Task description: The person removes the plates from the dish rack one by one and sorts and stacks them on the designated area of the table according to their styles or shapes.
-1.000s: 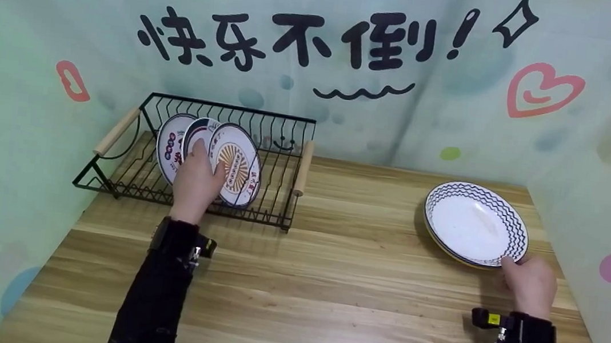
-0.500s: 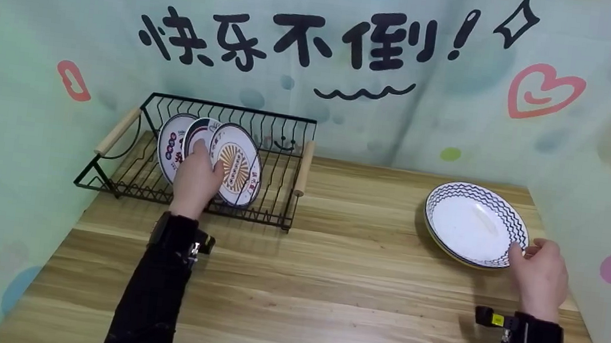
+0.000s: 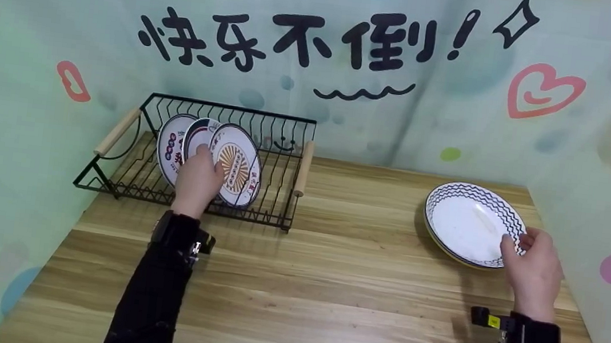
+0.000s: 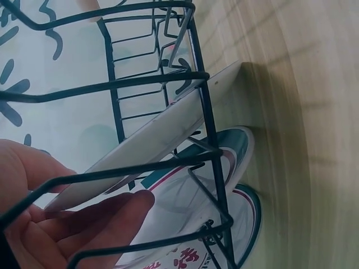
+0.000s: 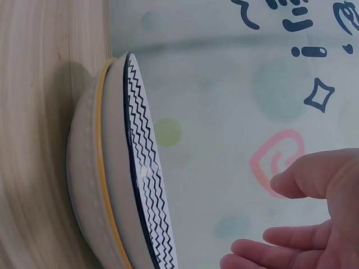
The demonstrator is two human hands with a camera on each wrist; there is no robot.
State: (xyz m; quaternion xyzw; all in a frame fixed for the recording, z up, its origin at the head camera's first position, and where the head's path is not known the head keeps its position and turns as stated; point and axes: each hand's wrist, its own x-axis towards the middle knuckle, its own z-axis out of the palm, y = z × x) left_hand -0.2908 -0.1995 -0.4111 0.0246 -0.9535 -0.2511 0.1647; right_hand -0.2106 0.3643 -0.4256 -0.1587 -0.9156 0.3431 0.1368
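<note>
In the head view my left hand [image 3: 198, 182] reaches into the black wire dish rack and pinches the left edge of a round plate [image 3: 235, 166] with a gold sunburst. The left wrist view has that plate [image 4: 151, 140] edge-on between thumb and fingers. Two more plates lean beside it: a middle plate [image 3: 198, 135] and a left plate [image 3: 170, 147]. My right hand [image 3: 534, 272] hovers at the right rim of a white bowl [image 3: 466, 221] with a zigzag border. Fingers and thumb stand apart, holding nothing. A yellow-rimmed bowl [image 5: 84, 162] lies under the white one.
The dish rack [image 3: 290, 216] has wooden handles and stands at the back left of the wooden table [image 3: 338, 290]. Printed cloth [image 3: 369, 121] walls the table in at the back and both sides.
My right hand has let go of the white bowl's rim, lifted off and shifted slightly up. The left hand stays at the rack, hardly moved.
</note>
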